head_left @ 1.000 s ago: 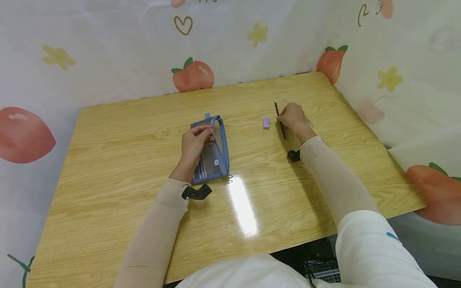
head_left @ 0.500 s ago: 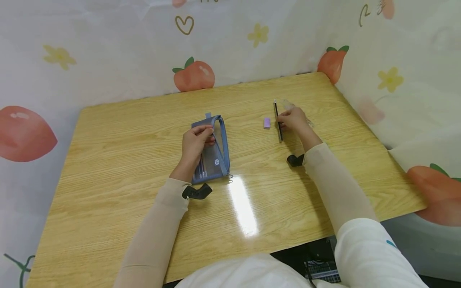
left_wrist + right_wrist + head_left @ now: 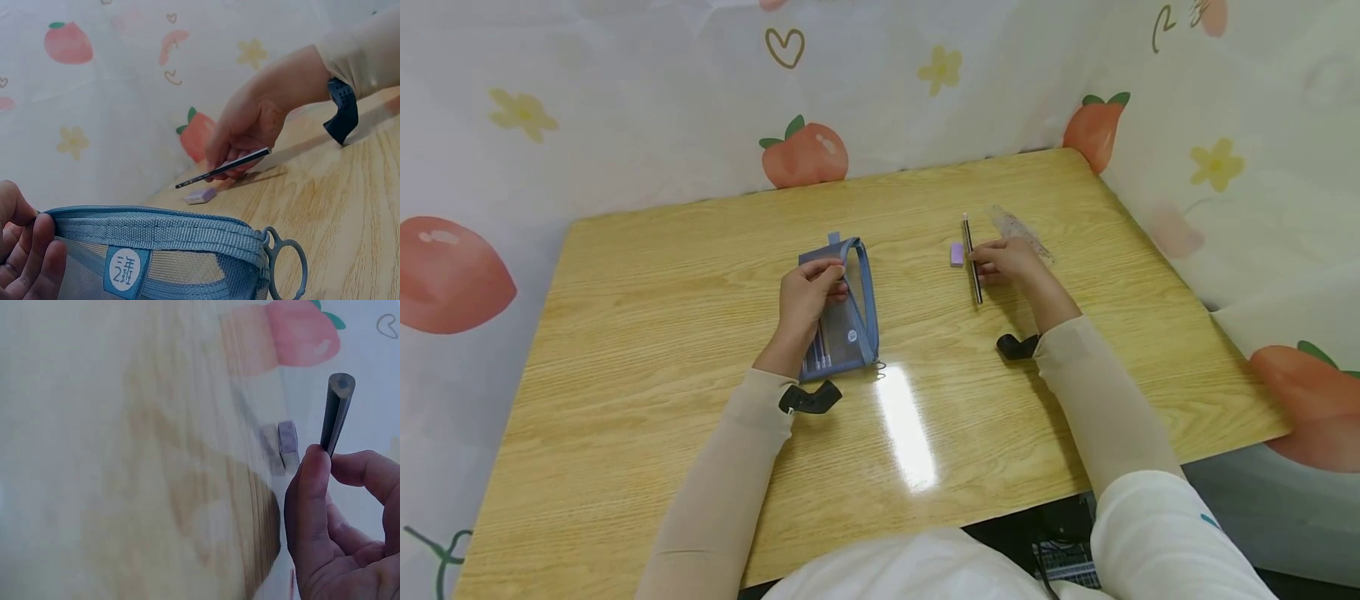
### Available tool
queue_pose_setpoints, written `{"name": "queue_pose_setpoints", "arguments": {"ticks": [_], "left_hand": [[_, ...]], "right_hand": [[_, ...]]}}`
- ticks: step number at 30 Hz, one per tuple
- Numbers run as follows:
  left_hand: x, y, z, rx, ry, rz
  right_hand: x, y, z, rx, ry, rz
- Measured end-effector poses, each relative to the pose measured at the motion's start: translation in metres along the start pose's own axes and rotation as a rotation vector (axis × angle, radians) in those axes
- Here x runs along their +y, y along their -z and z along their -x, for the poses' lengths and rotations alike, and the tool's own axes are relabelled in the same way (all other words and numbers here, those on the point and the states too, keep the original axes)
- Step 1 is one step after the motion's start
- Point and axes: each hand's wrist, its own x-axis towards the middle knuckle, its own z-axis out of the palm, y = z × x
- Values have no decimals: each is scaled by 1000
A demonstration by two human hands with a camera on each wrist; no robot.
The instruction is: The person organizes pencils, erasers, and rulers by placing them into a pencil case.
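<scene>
Blue mesh and woven trim made up the zip pouch [image 3: 842,337], which lay on the worktop [image 3: 647,333] about midway between its left and right edges, nearer the back edge than the front. Its mouth gaped along the side facing the right edge, and the left hand [image 3: 805,292] pinched the rim of that opening. The right hand [image 3: 1011,258] held a dark pencil [image 3: 336,415] in a narrow pinch between thumb and fingers, off the worktop and well apart from the pouch, farther toward the right back corner. A purple eraser [image 3: 957,255] lay just beside the pencil, on the side toward the left edge; a clear wrapper [image 3: 1018,227] lay nearest that back corner, partly hidden by the right hand. The step in hand looked to be lifting the pencil while the pouch was held open. The next move seemed to call for a steady pinch, a path clear of the eraser and a turn of the wrist to line the pencil up with the opening, the rim held spread.
</scene>
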Motion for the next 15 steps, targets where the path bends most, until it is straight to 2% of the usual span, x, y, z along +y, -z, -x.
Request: {"name": "queue_pose_setpoints", "arguments": {"ticks": [10, 15], "left_hand": [[1, 0, 1, 5, 8, 3], [1, 0, 1, 10, 14, 6]], "right_hand": [[1, -13, 16, -44, 53, 31], [1, -21, 19, -80, 63, -21]]}}
